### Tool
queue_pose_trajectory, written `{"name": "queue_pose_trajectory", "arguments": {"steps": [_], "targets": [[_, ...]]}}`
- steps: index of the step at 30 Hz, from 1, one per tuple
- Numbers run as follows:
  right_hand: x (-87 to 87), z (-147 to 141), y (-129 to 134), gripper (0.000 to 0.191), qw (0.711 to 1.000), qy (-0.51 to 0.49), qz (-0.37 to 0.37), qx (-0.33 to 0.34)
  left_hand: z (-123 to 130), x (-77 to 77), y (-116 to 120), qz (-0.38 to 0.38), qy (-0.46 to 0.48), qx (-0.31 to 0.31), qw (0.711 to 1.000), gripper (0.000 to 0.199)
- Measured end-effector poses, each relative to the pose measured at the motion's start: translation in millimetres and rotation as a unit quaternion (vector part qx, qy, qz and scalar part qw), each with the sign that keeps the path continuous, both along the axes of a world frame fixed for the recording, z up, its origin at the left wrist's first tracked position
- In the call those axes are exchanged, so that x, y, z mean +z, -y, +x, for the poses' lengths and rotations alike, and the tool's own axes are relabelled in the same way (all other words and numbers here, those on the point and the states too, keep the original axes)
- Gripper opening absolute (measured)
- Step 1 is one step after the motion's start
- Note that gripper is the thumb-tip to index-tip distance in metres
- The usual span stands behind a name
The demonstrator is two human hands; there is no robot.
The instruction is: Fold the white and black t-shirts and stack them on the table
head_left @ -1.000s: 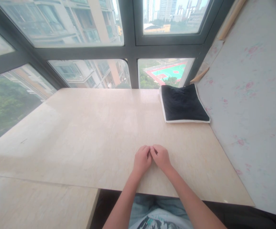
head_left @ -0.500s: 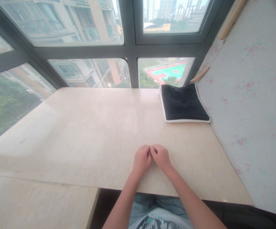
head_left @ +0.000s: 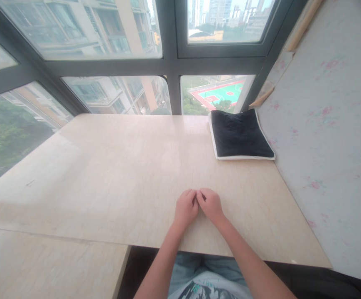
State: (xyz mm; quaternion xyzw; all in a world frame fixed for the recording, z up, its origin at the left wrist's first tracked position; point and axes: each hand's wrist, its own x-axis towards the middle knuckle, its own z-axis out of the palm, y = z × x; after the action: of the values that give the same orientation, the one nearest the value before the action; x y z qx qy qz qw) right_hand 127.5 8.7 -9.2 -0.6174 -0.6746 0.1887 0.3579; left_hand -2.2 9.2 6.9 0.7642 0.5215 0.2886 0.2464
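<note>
Both of my hands rest on the pale marble-patterned counter (head_left: 121, 174), near its front edge. My left hand (head_left: 186, 206) is closed, its fingers curled under and its thumb along the inner side. Beside it, my right hand (head_left: 210, 203) is curled shut in the same way. The two meet at the knuckles of the index fingers, while the wrists stay apart. No object shows in either hand; the fingertips are hidden beneath. Beyond my right hand, a folded black cloth (head_left: 241, 135) with white edging lies flat at the back right corner.
Grey-framed windows (head_left: 170, 66) rise behind the counter and along the left. A white wall with pink flowers (head_left: 330, 145) borders the right side. At the lower left, another counter section (head_left: 52, 265) comes toward me. My lap is just below the front edge.
</note>
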Motion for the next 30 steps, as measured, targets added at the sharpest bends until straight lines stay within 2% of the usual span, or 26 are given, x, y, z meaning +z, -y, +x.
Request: {"name": "queue_pose_trajectory", "arguments": {"steps": [9,12,15,16,18,21,25,27,30], "targets": [[6.4,0.1,-0.1,0.037,0.999,-0.042,-0.032,-0.005,-0.4,-0.9,0.0,-0.001,0.000,-0.006,1.000,0.016],[9.1,6.4,-3.5,0.040,0.988,-0.131,-0.087,-0.002,-0.8,0.2,0.1,-0.003,0.006,-0.013,1.000,0.019],[14.2,23.8,-19.1,0.039,0.959,-0.237,-0.158,0.006,-1.3,1.5,0.8,-0.007,0.009,-0.016,1.000,0.021],[17.0,32.6,-28.6,0.036,0.957,-0.238,-0.165,0.006,-1.5,1.9,1.0,-0.009,0.008,-0.016,1.000,0.020],[24.2,54.5,-54.0,0.029,0.973,-0.182,-0.144,-0.010,-1.9,2.7,1.5,-0.013,0.006,-0.017,1.000,0.019],[37.3,95.1,-103.2,0.024,0.992,-0.074,-0.060,-0.078,-2.6,3.7,1.7,-0.019,0.005,-0.020,1.000,0.019],[50.7,150.3,-167.0,0.025,0.985,0.054,0.031,-0.160,-3.0,3.5,1.1,-0.022,0.010,-0.022,0.999,0.020],[52.4,172.3,-192.0,0.029,0.974,0.114,0.030,-0.194,-2.9,2.9,0.4,-0.024,0.016,-0.020,0.999,0.020],[48.3,194.6,-221.3,0.037,0.956,0.179,-0.029,-0.229,-2.3,3.2,-1.2,-0.032,0.029,-0.016,0.999,0.019]]}}
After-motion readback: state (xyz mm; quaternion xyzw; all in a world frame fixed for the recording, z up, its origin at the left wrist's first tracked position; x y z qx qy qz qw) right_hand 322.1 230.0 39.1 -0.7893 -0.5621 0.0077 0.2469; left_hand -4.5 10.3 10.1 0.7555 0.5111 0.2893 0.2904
